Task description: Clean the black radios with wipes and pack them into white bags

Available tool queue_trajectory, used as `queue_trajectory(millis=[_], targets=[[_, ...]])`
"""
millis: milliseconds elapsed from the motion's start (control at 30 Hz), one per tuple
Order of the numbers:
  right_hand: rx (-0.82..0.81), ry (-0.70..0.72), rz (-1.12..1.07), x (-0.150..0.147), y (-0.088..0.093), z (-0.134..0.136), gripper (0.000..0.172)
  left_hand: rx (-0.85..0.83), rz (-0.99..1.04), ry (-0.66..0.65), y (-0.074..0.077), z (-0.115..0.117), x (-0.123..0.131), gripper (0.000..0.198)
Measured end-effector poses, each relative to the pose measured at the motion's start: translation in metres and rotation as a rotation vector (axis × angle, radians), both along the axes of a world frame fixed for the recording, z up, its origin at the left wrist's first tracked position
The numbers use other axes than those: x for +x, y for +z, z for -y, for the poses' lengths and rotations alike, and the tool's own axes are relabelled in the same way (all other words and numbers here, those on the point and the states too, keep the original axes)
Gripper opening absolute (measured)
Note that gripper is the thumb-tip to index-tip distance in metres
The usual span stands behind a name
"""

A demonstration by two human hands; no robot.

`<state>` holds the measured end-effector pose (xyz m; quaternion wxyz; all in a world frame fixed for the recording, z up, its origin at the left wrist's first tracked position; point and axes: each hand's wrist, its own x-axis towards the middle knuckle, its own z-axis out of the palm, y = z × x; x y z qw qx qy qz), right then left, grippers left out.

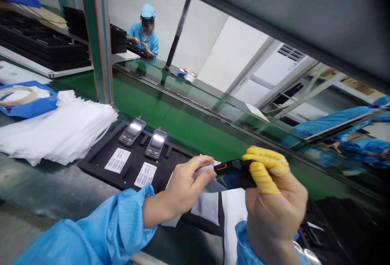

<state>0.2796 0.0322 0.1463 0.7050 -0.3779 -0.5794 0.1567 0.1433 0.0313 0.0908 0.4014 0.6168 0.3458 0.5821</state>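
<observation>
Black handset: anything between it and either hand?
Nothing visible. The right hand pinches the black handset with its yellow-cotted fingertips; the left hand touches its other end, at a clear film there.

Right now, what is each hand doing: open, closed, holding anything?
Left hand: closed, pinching a clear plastic film.
Right hand: closed on a black handset, with yellow finger cots.
</observation>
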Motion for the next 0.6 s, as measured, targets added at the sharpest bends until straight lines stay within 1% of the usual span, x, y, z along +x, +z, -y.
queue_trajectory(millis=[67, 133, 233, 300, 367, 467, 533, 600], targets=[[0.011, -0.015, 0.001, 0.000, 0.000, 0.001, 0.006, -0.053, 0.103, 0.017, -0.002, 0.001, 0.002, 0.021], [-0.010, -0.014, 0.013, 0.000, 0.000, 0.001, 0.006, -0.038, 0.155, 0.048, -0.002, 0.001, 0.003, 0.014], [-0.070, 0.007, 0.053, -0.001, -0.002, 0.001, 0.007, 0.065, 0.188, 0.119, 0.000, -0.001, 0.004, 0.014], [-0.099, 0.004, 0.085, -0.001, -0.001, 0.000, 0.007, 0.133, 0.198, 0.133, 0.001, -0.003, 0.003, 0.013], [-0.097, -0.028, 0.082, -0.001, 0.000, -0.002, 0.007, 0.164, 0.176, 0.104, 0.000, -0.006, 0.000, 0.013], [-0.041, -0.055, 0.011, -0.001, 0.001, -0.007, 0.006, 0.131, 0.112, 0.073, -0.001, -0.009, -0.004, 0.015], [-0.030, -0.005, -0.013, -0.001, 0.002, -0.010, 0.005, 0.104, 0.071, 0.084, 0.001, -0.011, -0.007, 0.016], [-0.064, 0.064, 0.001, -0.002, 0.001, -0.013, 0.005, 0.127, 0.019, 0.087, 0.005, -0.013, -0.010, 0.015]])
